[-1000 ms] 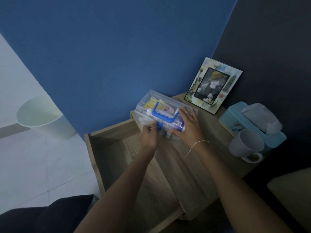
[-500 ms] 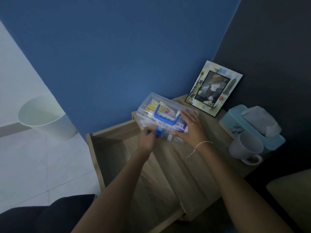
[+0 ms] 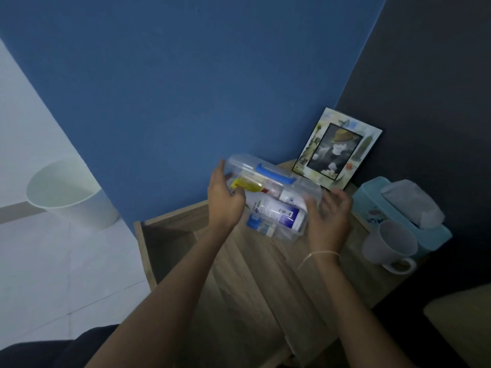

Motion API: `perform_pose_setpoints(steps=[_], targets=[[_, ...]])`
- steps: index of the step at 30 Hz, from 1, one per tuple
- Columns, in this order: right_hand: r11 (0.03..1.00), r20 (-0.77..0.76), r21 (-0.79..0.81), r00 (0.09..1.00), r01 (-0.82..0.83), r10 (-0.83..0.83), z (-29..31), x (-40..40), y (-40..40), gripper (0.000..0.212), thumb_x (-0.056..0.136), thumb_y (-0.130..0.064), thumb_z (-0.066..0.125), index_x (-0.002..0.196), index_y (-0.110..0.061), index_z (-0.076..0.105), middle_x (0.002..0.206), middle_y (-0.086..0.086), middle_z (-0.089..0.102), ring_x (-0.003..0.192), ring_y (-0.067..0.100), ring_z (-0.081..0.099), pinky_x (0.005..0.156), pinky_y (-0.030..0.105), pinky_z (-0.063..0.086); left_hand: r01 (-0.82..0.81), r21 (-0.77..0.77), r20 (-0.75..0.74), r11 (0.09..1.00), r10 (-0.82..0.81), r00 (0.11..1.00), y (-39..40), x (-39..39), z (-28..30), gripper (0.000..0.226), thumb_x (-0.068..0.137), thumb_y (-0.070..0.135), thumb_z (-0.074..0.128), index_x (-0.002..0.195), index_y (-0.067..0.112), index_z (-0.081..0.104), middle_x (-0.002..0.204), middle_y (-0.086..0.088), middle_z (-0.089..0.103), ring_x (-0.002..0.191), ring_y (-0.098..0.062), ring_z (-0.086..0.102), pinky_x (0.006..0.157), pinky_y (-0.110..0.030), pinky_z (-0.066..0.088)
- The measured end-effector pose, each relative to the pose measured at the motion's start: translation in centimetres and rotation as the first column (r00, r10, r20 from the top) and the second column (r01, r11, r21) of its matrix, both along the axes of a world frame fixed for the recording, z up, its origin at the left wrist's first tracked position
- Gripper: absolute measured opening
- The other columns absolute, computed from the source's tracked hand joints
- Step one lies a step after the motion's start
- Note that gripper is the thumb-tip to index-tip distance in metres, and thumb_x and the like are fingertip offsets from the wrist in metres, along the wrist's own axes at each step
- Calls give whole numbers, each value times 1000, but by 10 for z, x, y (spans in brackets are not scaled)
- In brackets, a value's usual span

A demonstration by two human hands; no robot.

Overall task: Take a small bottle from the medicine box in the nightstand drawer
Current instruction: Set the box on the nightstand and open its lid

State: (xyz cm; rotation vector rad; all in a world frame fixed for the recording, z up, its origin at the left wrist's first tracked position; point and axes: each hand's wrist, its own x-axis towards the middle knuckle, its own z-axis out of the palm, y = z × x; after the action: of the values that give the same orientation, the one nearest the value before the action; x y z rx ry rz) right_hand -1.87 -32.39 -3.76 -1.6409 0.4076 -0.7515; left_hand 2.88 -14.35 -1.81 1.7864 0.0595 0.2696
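Observation:
The clear medicine box (image 3: 311,193) with a blue handle (image 3: 273,173) stands on the nightstand top (image 3: 332,277), its lid tilted up and back. Inside lie a small yellow bottle (image 3: 249,184), a large white bottle with a purple label (image 3: 276,211) and a small white bottle (image 3: 289,198). My left hand (image 3: 225,200) grips the left end of the raised lid. At the box's right end is my right hand (image 3: 329,216), fingers curled against its side; the frame is blurred there. The blue latch (image 3: 253,223) hangs loose at the front.
The nightstand drawer (image 3: 170,235) stands pulled out below my left arm. A photo frame (image 3: 335,150) leans against the wall behind the box. A tissue box (image 3: 398,208) and a white mug (image 3: 393,243) are at the right. A white bin (image 3: 69,195) is on the floor.
My left hand left the blue latch and went to the lid's left end. The lid swung up, showing the bottles. My right hand slid off the lid top to the box's right end.

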Motion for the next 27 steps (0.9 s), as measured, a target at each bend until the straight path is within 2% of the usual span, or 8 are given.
perform_pose_setpoints(steps=[2, 4, 6, 8, 10, 16, 20, 27], targets=[[989, 82, -78, 990, 126, -119, 16, 12, -5, 25, 82, -21, 70, 99, -28, 54, 108, 0, 67, 93, -6, 63, 79, 28, 57, 91, 54, 40, 994, -93, 995, -5, 12, 8, 77, 81, -4, 49, 150, 11, 18, 158, -4, 22, 140, -17, 34, 111, -27, 32], [976, 102, -176, 988, 129, -113, 25, 20, -5, 20, 90, -25, 61, 109, -20, 58, 113, 0, 65, 100, 1, 61, 83, 20, 54, 149, 235, 75, 960, -171, 982, -6, 25, 14, 83, 81, -3, 48, 152, 13, 8, 163, 1, 2, 146, -15, 18, 107, -25, 35], [947, -2, -320, 1000, 10, -11, 23, 24, -5, 43, 96, -27, 50, 137, -16, 43, 139, -1, 48, 124, 3, 47, 95, 8, 41, 207, 391, 110, 897, -269, 957, -6, 39, 15, 85, 83, 0, 48, 152, 13, 0, 162, 2, -10, 147, -18, 14, 103, -27, 37], [858, -131, -506, 991, -88, 24, 17, 27, -6, 63, 97, -28, 45, 150, -18, 12, 159, 2, 17, 143, 11, 20, 112, 20, 24, 249, 487, 105, 837, -340, 935, -6, 52, 13, 84, 85, 3, 46, 152, 12, -4, 161, -1, -16, 149, -24, -2, 116, -31, 18], [770, -179, -630, 984, -99, -20, 16, 33, -12, 74, 97, -31, 45, 150, -18, -6, 161, 6, 0, 147, 16, 2, 118, 31, 13, 258, 553, 87, 792, -363, 928, -5, 63, 13, 83, 86, 5, 46, 151, 11, -6, 161, -4, -16, 148, -27, -13, 117, -31, 3], [809, -255, -559, 966, -184, 43, 28, 64, -33, 81, 96, -34, 45, 148, -20, -15, 161, 8, 0, 147, 24, 10, 115, 35, 20, 272, 783, 4, 560, -442, 897, -4, 92, 14, 81, 87, 13, 47, 150, 5, -3, 161, -12, -9, 149, -29, -7, 123, -44, 9], [821, -371, -530, 929, -211, -1, 26, 81, -42, 81, 96, -31, 45, 148, -16, -16, 161, 11, 5, 146, 30, 16, 113, 44, 28, 339, 764, -93, 549, -426, 900, -4, 96, 8, 77, 91, 15, 46, 150, 5, -1, 162, -11, -7, 149, -28, -5, 123, -39, 8], [827, -403, -513, 915, -230, 4, 13, 83, -45, 77, 98, -28, 42, 148, -14, -14, 159, 16, 10, 145, 33, 18, 114, 48, 29, 369, 784, -171, 499, -399, 901, 15, 83, -14, 67, 97, 20, 38, 150, 3, -1, 161, -13, -5, 150, -27, -3, 123, -37, 5]])
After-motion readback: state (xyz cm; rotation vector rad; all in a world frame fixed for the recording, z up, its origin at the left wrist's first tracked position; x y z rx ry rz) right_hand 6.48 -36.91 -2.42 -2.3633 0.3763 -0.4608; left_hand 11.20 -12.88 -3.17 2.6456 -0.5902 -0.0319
